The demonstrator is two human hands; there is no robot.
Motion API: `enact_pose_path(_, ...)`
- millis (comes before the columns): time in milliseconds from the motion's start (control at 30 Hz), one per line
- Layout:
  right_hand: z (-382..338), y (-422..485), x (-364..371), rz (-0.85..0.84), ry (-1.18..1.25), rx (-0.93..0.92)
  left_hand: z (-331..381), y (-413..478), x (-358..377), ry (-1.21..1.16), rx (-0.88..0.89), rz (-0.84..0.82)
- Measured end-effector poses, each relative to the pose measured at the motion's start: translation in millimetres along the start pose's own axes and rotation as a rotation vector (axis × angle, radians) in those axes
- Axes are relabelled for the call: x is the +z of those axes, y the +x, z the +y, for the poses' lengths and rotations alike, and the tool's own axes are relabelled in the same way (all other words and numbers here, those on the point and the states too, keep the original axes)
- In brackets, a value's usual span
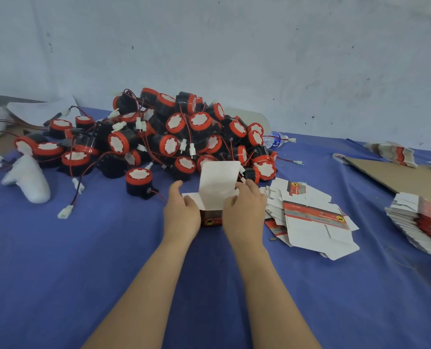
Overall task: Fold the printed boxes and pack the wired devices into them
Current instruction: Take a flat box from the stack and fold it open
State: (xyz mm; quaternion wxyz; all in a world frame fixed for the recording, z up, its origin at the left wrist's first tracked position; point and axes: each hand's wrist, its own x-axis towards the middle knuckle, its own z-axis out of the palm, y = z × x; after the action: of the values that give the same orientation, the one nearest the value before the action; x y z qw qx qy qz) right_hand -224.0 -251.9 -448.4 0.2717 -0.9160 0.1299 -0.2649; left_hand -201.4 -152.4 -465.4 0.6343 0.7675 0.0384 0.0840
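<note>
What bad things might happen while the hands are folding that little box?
1. The tall white lid flap stands open right against the pile of wired devices; a loose red wire might catch on it.
2. Both the left hand and right hand squeeze the box, so a hard press may crease it.
3. The flat boxes lie close by the right hand; a sweep of the arm might scatter them.

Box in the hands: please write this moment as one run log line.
left hand holds box | right hand holds box | lid flap up | devices piled behind
</note>
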Motion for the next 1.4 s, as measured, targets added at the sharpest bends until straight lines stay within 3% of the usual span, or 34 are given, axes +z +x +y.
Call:
enact_pose_path(133, 5, 1, -1, 0.014, -0.183, 0.054, -4, -2, 2, 0.168, 0.047, -0.066)
enact_pose_path(267, 11, 4, -8, 0.019, -0.168, 0.127, -2, -7, 3, 0.270, 0.135, -0.155)
enact_pose_path(400, 14, 8, -10, 0.022, 0.039, 0.177, 2, -13, 7, 0.135, 0.234, -0.612)
enact_pose_path(433, 16, 9, -10, 0.037, 0.080, 0.179, 2, -15, 9, 0.165, 0.246, -0.660)
enact_pose_path(600, 19, 11, -4, 0.114, 0.158, 0.136, -3, -13, 12, 0.222, 0.246, -0.403)
enact_pose_path(733, 21, 7, 2, 0.150, -0.063, 0.080, -4, -12, 14, 0.243, 0.279, -0.416)
enact_pose_path(833, 24, 7, -2, 0.126, -0.169, 0.145, -4, -10, 9, 0.213, 0.260, -0.389)
enact_pose_path(967, 29, 10, -1, -0.130, 0.045, 0.321, -6, -9, 4, 0.201, 0.207, -0.416)
enact_pose_path(1033, 33, 13, -3, -0.105, 0.179, 0.334, -5, -9, 3, 0.161, 0.216, -0.427)
enact_pose_path(1200, 29, 17, -14, -0.048, 0.518, 0.362, 13, -9, -5, -0.335, 0.131, -0.333)
enact_pose_path(1300, 23, 16, -18, -0.155, 0.638, 0.371, 18, -8, -10, -0.598, 0.019, -0.258)
enact_pose_path(1400, 18, 11, -12, -0.289, 0.639, 0.240, 19, -4, -9, -0.735, -0.105, -0.144)
